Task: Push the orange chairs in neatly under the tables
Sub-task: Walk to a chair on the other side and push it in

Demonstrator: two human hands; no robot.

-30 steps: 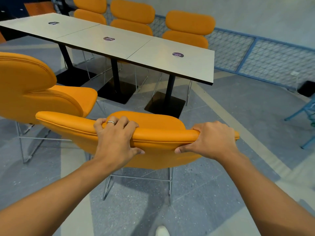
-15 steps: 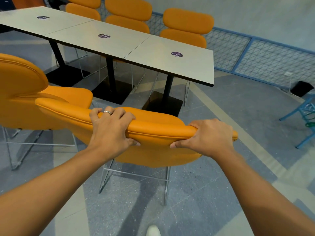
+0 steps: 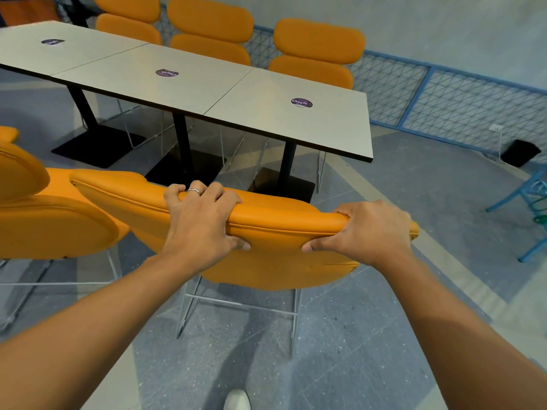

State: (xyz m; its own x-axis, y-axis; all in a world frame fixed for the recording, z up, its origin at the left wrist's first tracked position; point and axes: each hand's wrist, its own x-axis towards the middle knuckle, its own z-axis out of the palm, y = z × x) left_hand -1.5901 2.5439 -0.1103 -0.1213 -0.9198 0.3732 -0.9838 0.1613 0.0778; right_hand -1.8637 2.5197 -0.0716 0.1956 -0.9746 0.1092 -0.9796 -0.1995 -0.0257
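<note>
grey floor [image 3: 370, 335], hands gripping orange chair [image 3: 275, 232]

views: just the one, a wide-angle cam worn on the person's head, so there's no second view to overlap with
position: standing height, right behind the orange chair [image 3: 266, 232], peeking over the top of its backrest
facing: forward and tipped down, toward the tables [image 3: 183, 93], with the blue mesh fence [image 3: 444, 93] behind them
closeness: really near the hands; the left hand [image 3: 201, 223] and right hand [image 3: 367, 232] grip the backrest mid-frame, with the forearms coming in from both bottom corners
bottom edge: steep enough to catch a white shoe tip [image 3: 236, 399] on the floor
top edge: reaches the far-side chairs [image 3: 316, 51] across the tables
left edge: cuts off a second orange chair [image 3: 44, 226]
</note>
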